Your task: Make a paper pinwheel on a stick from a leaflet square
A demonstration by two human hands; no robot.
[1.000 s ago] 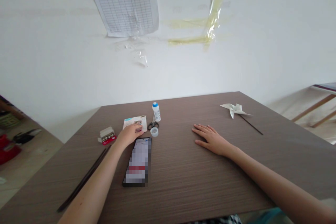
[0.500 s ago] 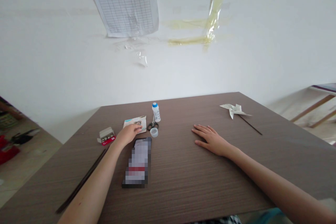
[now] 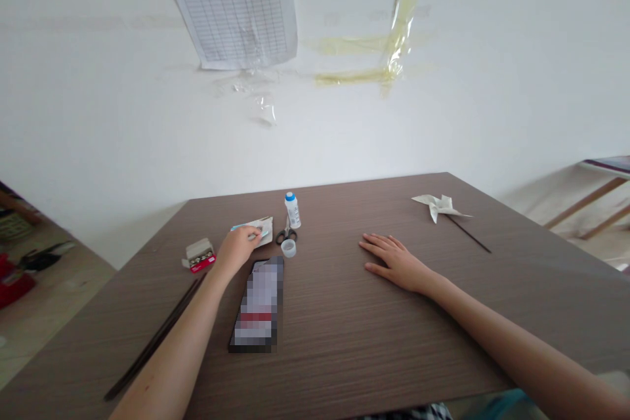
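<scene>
My left hand (image 3: 237, 247) is over a small stack of paper squares (image 3: 266, 223), its thumb and fingertips pinched on a light-blue-edged paper sheet at the top. Part of the stack is hidden under the fingers. Black-handled scissors (image 3: 286, 235) lie just right of the paper. A white bottle with a blue cap (image 3: 292, 211) stands behind them, and a small translucent cup (image 3: 288, 249) sits in front. My right hand (image 3: 391, 261) rests flat on the table with its fingers spread, holding nothing.
A red and white box of small items (image 3: 200, 257) stands left of my left hand. Dark thin sticks (image 3: 152, 341) lie beside my left forearm. A phone (image 3: 256, 305) lies in front. A paper pinwheel on a stick (image 3: 440, 207) is at the right. The wall borders the table's far edge.
My left fingers have closed on the top sheet, which now looks shifted and slightly raised, showing more blue. My right hand has stayed in place.
</scene>
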